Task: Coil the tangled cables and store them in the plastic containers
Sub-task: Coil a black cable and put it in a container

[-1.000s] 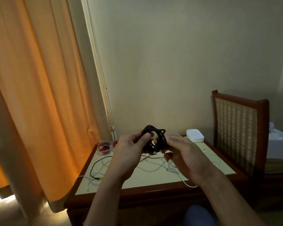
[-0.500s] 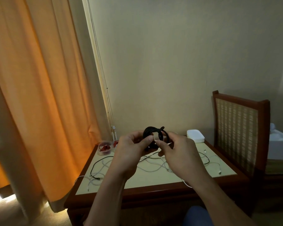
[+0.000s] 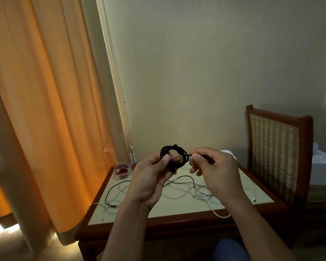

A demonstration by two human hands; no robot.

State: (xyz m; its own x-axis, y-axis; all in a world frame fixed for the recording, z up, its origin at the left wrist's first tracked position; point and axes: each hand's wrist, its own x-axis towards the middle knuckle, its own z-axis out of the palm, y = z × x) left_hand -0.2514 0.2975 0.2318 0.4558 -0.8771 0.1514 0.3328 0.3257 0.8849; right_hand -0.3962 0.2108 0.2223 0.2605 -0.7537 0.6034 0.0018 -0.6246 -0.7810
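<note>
Surface (image 3: 177, 210): white cables (image 3: 179, 193) loose, uncoiled.
Left hand (image 3: 151, 178): fingers pinch black coil (image 3: 174, 154).
Right hand (image 3: 216, 170): fingers grip its end.
Tubs (image 3: 121, 171): red cable stored; rest pending.

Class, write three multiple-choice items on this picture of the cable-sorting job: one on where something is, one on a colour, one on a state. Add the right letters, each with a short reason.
1. Where is the plastic container that holds something red?
A. at the table's far left corner
B. on the chair
C. on the floor

2. What colour is the coiled cable held in the hands?
A. white
B. black
C. orange

3. What state are the white cables on the table in?
A. loose and tangled
B. neatly coiled
C. packed in a box

Answers:
1 A: it sits near the curtain at the far left corner.
2 B: the loop between the left hand and the right hand is black.
3 A: they sprawl across the tabletop in crossing strands.
</note>
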